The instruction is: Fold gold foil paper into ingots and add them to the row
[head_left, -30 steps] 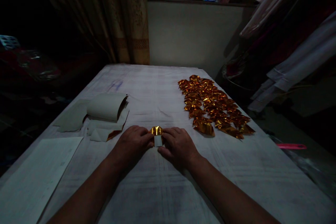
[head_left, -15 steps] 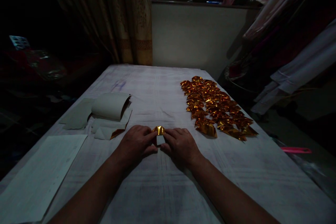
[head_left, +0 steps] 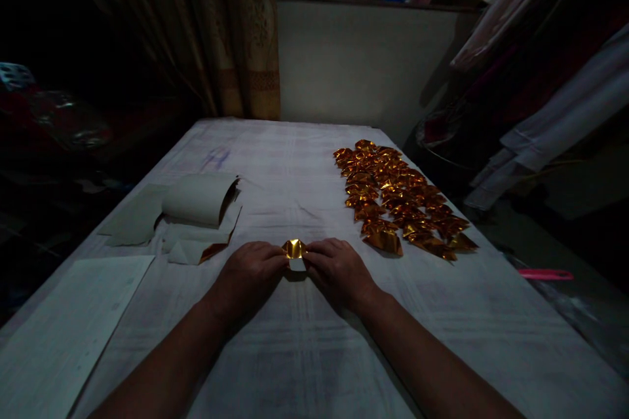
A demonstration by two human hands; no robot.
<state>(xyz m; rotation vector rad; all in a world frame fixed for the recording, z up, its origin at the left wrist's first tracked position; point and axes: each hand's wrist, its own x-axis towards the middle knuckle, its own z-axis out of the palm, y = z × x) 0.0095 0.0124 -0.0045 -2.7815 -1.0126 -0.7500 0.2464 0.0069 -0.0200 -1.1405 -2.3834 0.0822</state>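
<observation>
Between my two hands is a small folded piece of gold foil paper, shiny gold on its upper part with a pale flap facing me. My left hand pinches its left edge between thumb and fingers. On the opposite edge, the thumb and fingers of my right hand are closed in the same way. The fold is held just over the cloth-covered table. Parts of its sides are hidden behind my fingertips.
Many folded gold foil pieces lie in rows at the right. Pale-backed paper sheets, one curled, lie at the left beside a flat white sheet. A pink handle shows beyond the right edge; a curtain hangs behind.
Both thumbs have moved up from below the fold to its side edges. More of the gold face shows, and the pale flap looks flatter. The view has shifted slightly.
</observation>
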